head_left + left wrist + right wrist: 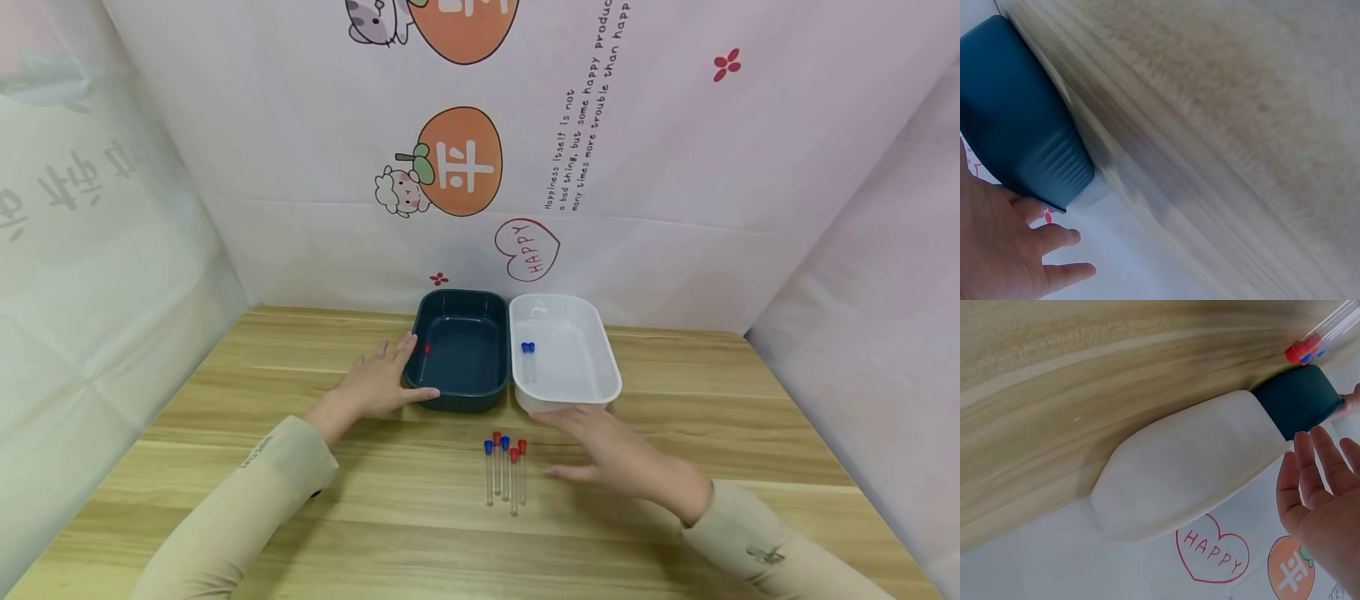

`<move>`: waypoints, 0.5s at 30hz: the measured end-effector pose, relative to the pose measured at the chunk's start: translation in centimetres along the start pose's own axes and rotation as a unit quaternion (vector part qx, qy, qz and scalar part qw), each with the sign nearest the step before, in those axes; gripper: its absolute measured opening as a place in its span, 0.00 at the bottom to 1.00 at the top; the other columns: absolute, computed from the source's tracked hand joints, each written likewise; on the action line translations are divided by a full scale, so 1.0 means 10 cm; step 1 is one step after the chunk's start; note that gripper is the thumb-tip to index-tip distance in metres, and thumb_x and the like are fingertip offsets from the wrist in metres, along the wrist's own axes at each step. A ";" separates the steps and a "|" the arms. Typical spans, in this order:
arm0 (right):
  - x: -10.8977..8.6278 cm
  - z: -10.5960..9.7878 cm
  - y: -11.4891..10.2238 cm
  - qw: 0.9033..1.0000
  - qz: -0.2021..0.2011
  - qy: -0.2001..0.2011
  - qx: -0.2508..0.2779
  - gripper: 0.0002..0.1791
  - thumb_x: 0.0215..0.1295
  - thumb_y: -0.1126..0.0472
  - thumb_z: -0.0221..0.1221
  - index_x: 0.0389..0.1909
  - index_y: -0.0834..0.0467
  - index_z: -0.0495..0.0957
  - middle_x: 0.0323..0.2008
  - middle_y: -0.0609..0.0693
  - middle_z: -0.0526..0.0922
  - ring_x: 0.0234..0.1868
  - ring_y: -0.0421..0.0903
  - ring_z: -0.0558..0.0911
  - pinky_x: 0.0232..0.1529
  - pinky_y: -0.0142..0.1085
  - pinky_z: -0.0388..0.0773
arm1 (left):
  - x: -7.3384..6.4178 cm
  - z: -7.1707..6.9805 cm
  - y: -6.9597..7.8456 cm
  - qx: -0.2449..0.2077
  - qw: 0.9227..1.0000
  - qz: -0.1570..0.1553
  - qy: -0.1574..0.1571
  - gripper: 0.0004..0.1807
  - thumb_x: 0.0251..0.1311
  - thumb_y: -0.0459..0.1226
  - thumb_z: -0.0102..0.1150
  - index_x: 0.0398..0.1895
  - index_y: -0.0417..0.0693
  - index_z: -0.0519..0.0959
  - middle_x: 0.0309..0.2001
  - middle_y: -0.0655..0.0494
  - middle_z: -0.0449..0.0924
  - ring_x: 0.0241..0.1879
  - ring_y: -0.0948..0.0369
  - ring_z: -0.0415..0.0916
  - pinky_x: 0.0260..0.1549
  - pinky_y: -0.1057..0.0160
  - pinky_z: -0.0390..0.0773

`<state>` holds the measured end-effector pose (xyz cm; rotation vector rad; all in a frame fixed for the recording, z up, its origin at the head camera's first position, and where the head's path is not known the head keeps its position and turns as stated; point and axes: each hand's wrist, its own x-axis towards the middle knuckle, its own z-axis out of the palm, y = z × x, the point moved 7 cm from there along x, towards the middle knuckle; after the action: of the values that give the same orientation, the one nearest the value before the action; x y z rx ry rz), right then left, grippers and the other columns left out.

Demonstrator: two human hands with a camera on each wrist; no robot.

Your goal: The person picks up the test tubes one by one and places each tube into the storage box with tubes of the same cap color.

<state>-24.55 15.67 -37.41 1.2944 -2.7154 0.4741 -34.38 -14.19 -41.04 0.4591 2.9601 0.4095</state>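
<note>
My left hand (380, 385) rests with spread, mostly straight fingers at the left side of a dark teal bin (462, 402), the thumb over its front rim. A red-capped tube (427, 348) lies inside that bin. Beside it stands a white bin (600, 367) holding two tubes with blue caps (528, 347). In front of the white bin my right hand (611, 450) hovers, palm down, thumb apart from the fingers and nothing in it. To its left, several clear tubes (513, 487) with red and blue caps lie side by side on the table.
The wooden table (405, 533) ends at a white printed cloth backdrop (645, 258) just behind both bins. Cloth also hangs on the left and right sides. The two bins stand close together, their near rims facing me.
</note>
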 end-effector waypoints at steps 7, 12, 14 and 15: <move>0.05 0.13 0.02 1.000 0.019 -0.018 0.007 0.39 0.63 0.45 0.71 0.70 0.59 0.73 0.66 0.56 0.77 0.67 0.59 0.74 0.67 0.60 0.67 | 0.00 0.01 0.00 0.012 1.000 0.003 -0.001 0.63 0.60 0.75 0.49 0.84 0.47 0.40 0.83 0.49 0.38 0.79 0.39 0.41 0.69 0.27 0.44; 0.08 0.21 0.06 0.998 0.048 -0.030 0.003 0.42 0.62 0.41 0.70 0.70 0.61 0.73 0.66 0.58 0.76 0.68 0.60 0.73 0.68 0.61 0.65 | 0.01 0.01 0.00 0.015 1.000 0.000 0.000 0.63 0.60 0.76 0.49 0.85 0.48 0.40 0.83 0.50 0.38 0.79 0.39 0.41 0.70 0.28 0.44; 0.09 0.24 0.08 0.998 0.057 -0.035 0.002 0.43 0.61 0.39 0.70 0.70 0.61 0.72 0.66 0.59 0.76 0.67 0.61 0.73 0.67 0.61 0.65 | 0.01 0.01 0.00 0.015 1.000 0.000 0.001 0.63 0.60 0.75 0.49 0.85 0.48 0.40 0.83 0.50 0.38 0.79 0.39 0.41 0.69 0.27 0.44; 0.09 0.25 0.08 0.998 0.059 -0.036 0.001 0.44 0.61 0.38 0.70 0.70 0.61 0.72 0.66 0.59 0.76 0.67 0.61 0.73 0.67 0.62 0.65 | 0.01 0.00 0.00 0.014 1.000 0.001 0.002 0.63 0.60 0.75 0.50 0.85 0.48 0.40 0.83 0.50 0.38 0.79 0.39 0.41 0.69 0.27 0.44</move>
<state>-25.63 14.65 -39.80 1.1791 -2.8629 0.4501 -34.45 -14.16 -41.07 0.4639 2.9724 0.3705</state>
